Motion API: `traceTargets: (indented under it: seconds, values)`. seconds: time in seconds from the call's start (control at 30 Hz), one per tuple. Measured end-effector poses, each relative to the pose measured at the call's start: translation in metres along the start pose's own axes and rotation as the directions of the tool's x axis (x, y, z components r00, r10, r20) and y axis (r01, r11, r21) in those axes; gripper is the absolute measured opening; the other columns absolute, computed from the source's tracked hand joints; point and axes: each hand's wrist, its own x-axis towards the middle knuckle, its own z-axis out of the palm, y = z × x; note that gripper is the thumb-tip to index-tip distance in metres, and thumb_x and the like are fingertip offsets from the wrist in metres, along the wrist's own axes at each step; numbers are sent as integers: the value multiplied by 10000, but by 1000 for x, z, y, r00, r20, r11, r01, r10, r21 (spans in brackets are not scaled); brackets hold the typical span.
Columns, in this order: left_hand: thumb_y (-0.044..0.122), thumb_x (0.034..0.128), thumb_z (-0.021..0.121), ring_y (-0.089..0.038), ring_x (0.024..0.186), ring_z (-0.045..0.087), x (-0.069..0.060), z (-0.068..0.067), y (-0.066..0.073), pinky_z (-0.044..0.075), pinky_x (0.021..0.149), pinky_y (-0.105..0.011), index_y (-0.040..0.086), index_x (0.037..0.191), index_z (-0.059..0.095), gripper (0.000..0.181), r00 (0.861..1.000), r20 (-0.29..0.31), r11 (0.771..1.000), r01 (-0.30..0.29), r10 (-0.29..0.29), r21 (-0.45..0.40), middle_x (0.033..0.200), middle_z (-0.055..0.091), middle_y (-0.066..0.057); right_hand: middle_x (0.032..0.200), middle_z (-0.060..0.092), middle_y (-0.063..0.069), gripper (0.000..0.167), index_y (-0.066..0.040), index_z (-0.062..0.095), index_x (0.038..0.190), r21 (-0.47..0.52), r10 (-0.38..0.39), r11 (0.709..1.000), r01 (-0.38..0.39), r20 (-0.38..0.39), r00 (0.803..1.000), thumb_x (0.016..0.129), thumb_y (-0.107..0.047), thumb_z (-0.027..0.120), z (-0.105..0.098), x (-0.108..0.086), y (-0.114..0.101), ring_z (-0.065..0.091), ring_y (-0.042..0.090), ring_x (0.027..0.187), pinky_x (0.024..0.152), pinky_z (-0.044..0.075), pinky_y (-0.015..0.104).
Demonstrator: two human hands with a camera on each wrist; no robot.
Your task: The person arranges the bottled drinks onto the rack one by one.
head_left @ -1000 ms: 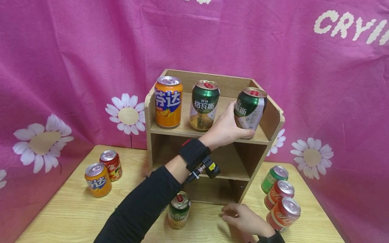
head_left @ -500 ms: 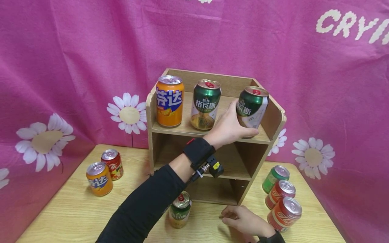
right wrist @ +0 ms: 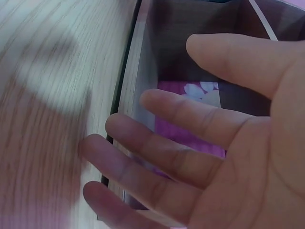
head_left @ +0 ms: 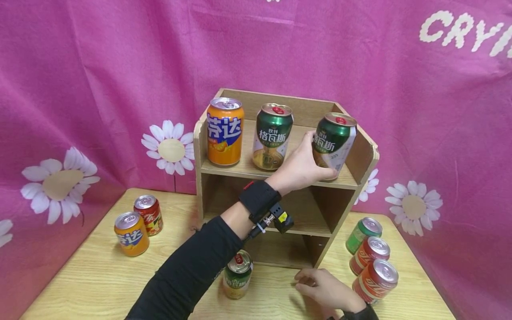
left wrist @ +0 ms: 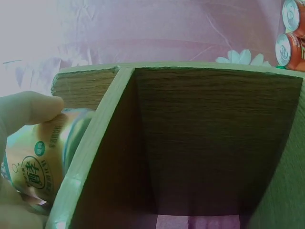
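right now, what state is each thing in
Held green can: gripped, roughly upright
Left hand: gripping that can
Right hand: relaxed, holding nothing
Shelf orange can: upright
Shelf green can: upright
Table orange can: upright
Dark red can: upright
Front green can: upright, partly hidden
Light green can: upright
Rear orange-red can: upright
Near orange-red can: upright
Wooden shelf: standing upright

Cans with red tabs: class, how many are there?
3: middle can on the top shelf, held can in the left hand, front can on the table; others may be hidden.

Cans (head_left: 273, 142) on, before and beside the shelf (head_left: 364, 155)
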Motion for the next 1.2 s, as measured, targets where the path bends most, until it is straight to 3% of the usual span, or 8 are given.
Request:
traceTargets:
  seconds: [0.33,0.5,0.63,0.8,0.97,1.2]
  values:
    - [230,726,802,-137,1062,522,-2,4,3,415,900,-277,105,1425,258,895,997,-71,993,-16,25,117,1203,532,-49,907,650,-58,205,-62,639,1022,17,27,999,-27,13,1000,933,-241,594,-1,2,0,596,46,816,692,496,254]
    - [265,718,812,-138,1094,509,-2,5,2,409,915,-281,116,1430,260,914,996,-79,990,-24,35,142,1227,522,-49,916,652,-54,207,-63,634,1027,22,33,999,-33,22,999,930,-243,599,-2,1,0,595,46,822,692,496,257]
    - [212,708,814,-146,1085,520,1,3,2,402,924,-274,114,1439,244,933,999,-39,996,-27,30,83,1217,537,-66,916,654,-45,216,-55,630,1034,34,34,999,-35,31,999,928,-242,605,-2,0,-1,600,58,824,688,499,262]
    - [87,719,773,-138,1070,521,5,-1,3,395,918,-272,102,1409,246,868,998,54,999,-11,13,-34,1184,551,-64,920,657,-41,222,-51,628,1040,28,33,999,-34,23,999,931,-243,600,-1,0,-1,600,54,828,693,501,262]
    - [73,737,747,-139,1098,510,8,-6,2,386,942,-285,94,1401,242,835,993,116,999,-16,21,-38,1201,542,-65,922,655,-36,228,-38,624,1044,34,43,998,-44,25,999,937,-237,589,-2,0,-2,599,57,832,691,501,262]
    - [129,743,781,-125,1078,524,10,-10,-5,386,930,-251,90,1381,257,827,987,143,997,-72,75,-29,1190,550,-59,911,654,-36,217,-23,623,1036,38,14,999,-15,14,1000,934,-213,593,-3,-1,-1,597,54,821,691,499,259]
